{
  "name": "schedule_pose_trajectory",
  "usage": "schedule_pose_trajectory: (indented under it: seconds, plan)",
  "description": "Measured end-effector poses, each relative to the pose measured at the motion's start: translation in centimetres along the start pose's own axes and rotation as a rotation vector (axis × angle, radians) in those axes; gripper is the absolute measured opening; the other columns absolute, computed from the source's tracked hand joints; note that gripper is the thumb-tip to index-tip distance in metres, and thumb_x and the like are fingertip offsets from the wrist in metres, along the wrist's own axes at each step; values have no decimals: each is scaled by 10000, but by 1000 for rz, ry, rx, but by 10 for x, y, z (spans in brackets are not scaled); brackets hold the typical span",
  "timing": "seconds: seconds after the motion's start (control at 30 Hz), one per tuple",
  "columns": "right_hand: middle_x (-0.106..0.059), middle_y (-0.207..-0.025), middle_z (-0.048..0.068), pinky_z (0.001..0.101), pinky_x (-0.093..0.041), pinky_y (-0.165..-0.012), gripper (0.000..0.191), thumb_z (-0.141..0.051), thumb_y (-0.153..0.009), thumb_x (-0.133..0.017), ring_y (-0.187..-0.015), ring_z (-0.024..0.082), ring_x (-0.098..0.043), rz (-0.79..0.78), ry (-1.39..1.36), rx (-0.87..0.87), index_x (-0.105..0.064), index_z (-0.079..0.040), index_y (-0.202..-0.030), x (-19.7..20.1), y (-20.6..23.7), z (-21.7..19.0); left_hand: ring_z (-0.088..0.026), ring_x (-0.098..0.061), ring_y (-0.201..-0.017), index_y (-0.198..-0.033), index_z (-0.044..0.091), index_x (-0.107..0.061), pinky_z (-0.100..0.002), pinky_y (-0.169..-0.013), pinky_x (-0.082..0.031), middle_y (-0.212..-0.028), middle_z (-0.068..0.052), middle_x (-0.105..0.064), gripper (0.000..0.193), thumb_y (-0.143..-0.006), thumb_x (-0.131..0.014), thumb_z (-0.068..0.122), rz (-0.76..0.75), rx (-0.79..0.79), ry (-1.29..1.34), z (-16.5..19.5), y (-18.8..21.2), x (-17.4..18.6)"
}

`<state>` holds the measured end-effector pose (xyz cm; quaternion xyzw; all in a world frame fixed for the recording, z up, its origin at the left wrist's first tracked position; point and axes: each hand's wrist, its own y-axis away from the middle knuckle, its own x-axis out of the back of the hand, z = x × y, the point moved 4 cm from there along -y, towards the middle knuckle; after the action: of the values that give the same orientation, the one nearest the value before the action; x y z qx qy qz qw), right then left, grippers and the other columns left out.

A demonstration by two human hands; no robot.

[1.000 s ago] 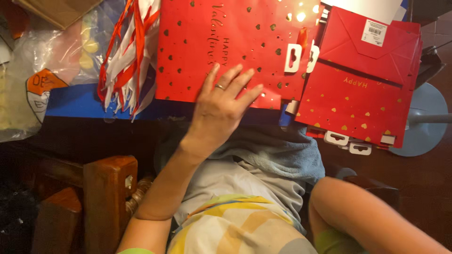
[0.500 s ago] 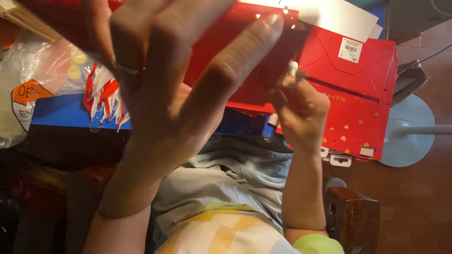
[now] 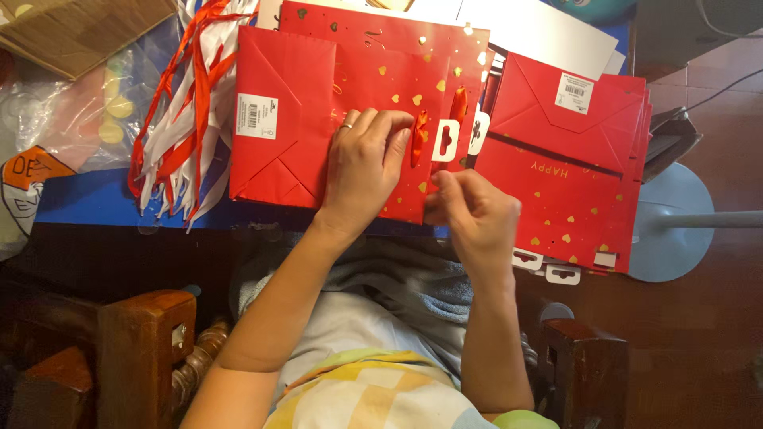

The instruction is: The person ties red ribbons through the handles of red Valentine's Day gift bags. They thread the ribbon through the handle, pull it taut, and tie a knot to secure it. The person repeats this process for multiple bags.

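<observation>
Pressing down at the centre of the frame, the left hand [image 3: 362, 171] lies flat on a flattened red paper gift bag with gold heart spots [image 3: 318, 119], its fingers held together and curled over the bag's right edge, beside a short red satin ribbon handle [image 3: 418, 137] and a white die-cut hang tab [image 3: 446, 140]. The right hand [image 3: 475, 214] sits just right of and below it, thumb and forefinger pinched together at the bag's lower right corner; what they pinch is too small to tell. This bag rests on a blue-topped table [image 3: 71, 202] that runs across the upper part of the frame. At the right of the frame a stack of folded red gift bags [image 3: 568, 175] overhangs the table's near edge, with white tabs poking out below. At upper left lies a bundle of red and white ribbons [image 3: 179, 119], next to a clear plastic bag [image 3: 67, 119] and a brown cardboard sheet [image 3: 79, 28]. As a judgement, the overhanging stack looks the likeliest to go wrong: a nudge from the right forearm could tip it off the edge. The thin ribbon handle could also pull out of its hole if tugged sideways, and the bag's paper may crease under the pressing palm.
</observation>
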<state>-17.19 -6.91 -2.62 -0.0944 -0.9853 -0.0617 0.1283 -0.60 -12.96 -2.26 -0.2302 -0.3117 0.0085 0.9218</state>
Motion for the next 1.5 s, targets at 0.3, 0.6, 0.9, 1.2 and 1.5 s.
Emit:
schedule_pose_trajectory:
  seconds: [0.3, 0.6, 0.9, 1.2, 1.5]
  plan:
    - [-716, -1044, 97, 301, -536, -738, 130, -108, -1032, -694, -838, 161, -687, 173, 337, 412, -738, -32, -1128, 8, -14, -28, -215, -645, -789, -839, 139, -682, -404, -680, -511, -796, 25, -700, 201, -851, -794, 304, -31, 136, -140, -2, -20, -10]
    - [-725, -1122, 83, 331, -516, -843, 177, -53, -1006, -703, -1043, 217, -614, 155, 389, 547, -728, -59, -1182, -11, -25, -31, -141, -672, -736, -825, 138, -727, -331, -663, -536, -745, 37, -729, 188, -879, -779, 310, -115, 289, 142, -22, -18, -1]
    - [-652, -1073, 79, 311, -510, -820, 301, -45, -971, -710, -947, 198, -603, 75, 308, 460, -704, -81, -1269, -33, -33, -35, -5, -605, -752, -906, 56, -663, -196, -683, -513, -808, 57, -668, 135, -962, -726, 162, -228, 387, 735, -44, -6, 5]
    - [-633, -1087, 82, 315, -478, -958, 189, -29, -971, -715, -1062, 201, -595, -41, 144, 502, -681, -45, -1157, -55, -52, -9, -10, -572, -770, -888, 67, -634, -203, -713, -503, -813, 64, -630, 130, -952, -713, 148, -248, 396, 819, -54, -6, 11]
    - [-562, -1003, 11, 278, -487, -865, 96, -111, -1009, -683, -958, 119, -559, -183, -139, 286, -633, -36, -1041, -51, -59, -6, -69, -567, -939, -924, 66, -698, -264, -920, -484, -912, 16, -647, 149, -966, -751, 199, -292, 267, 707, -51, -7, 28]
